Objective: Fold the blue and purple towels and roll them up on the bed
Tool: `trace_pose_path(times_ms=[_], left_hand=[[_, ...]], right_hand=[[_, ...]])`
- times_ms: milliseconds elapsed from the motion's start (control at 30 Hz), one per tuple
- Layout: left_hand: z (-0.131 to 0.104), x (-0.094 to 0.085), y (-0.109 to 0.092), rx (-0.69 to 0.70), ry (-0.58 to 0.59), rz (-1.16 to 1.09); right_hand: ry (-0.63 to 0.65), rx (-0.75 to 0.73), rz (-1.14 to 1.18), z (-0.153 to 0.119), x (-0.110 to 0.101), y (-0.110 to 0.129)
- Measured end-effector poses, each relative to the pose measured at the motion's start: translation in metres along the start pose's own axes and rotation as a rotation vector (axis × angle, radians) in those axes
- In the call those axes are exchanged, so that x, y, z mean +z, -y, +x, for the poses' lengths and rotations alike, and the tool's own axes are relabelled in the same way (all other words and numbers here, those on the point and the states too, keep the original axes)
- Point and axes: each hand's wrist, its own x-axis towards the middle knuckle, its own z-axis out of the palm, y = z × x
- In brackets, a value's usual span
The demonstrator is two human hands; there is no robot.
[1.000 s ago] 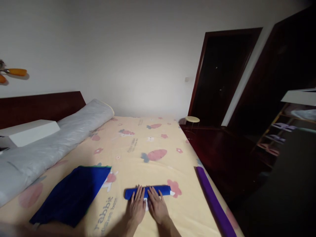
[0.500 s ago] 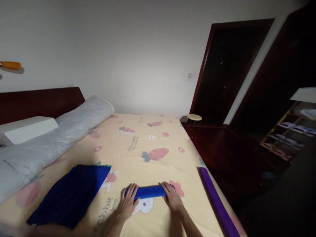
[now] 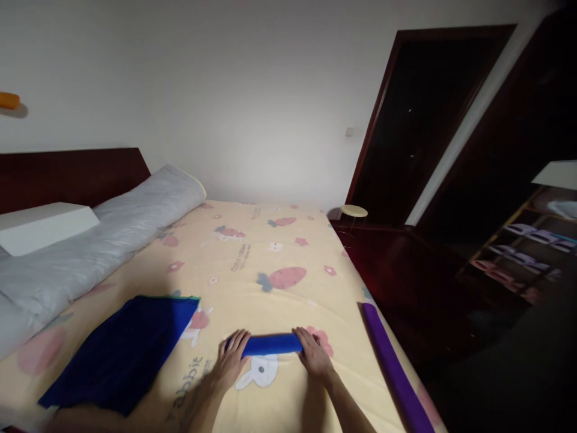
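A narrow blue cloth roll [image 3: 273, 344] lies crosswise on the yellow patterned bed sheet [image 3: 265, 307]. Its left end is under the curled fingers of my left hand [image 3: 232, 359], and my right hand [image 3: 314, 353] grips the right end. To the left, a dark blue cloth [image 3: 124, 352] is spread flat on the bed. A long purple roll [image 3: 396, 367] rests along the bed's right edge.
A grey rolled quilt [image 3: 117, 231] and a white box [image 3: 47, 225] lie by the dark headboard [image 3: 72, 174]. Beyond the bed's right side stand a round stool [image 3: 354, 211] and a shoe rack [image 3: 518, 246].
The blue roll has shifted slightly toward the far side of the bed, with both hands still on its ends. The camera view has moved a little.
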Motion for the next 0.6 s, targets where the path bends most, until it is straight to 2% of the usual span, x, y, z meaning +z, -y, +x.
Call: trace_pose_path(times_ms=[167,300,467,600], left_hand=[[-0.002,-0.014,-0.002,-0.029,0.016,0.033],[-0.010,-0.028,0.008,-0.015,-0.055,0.163],[-0.009,-0.059,0.026,0.081,0.040,0.017],[-0.009,-0.080,0.033,0.061,0.048,-0.018]], right_hand=[[0.043,0.074,-0.098,0.003,-0.019,0.021],[0.059,0.023,-0.128,0.000,-0.049,0.037],[0.069,-0.081,-0.147,-0.002,-0.111,0.052],[0.087,-0.169,-0.124,-0.008,-0.170,0.070]])
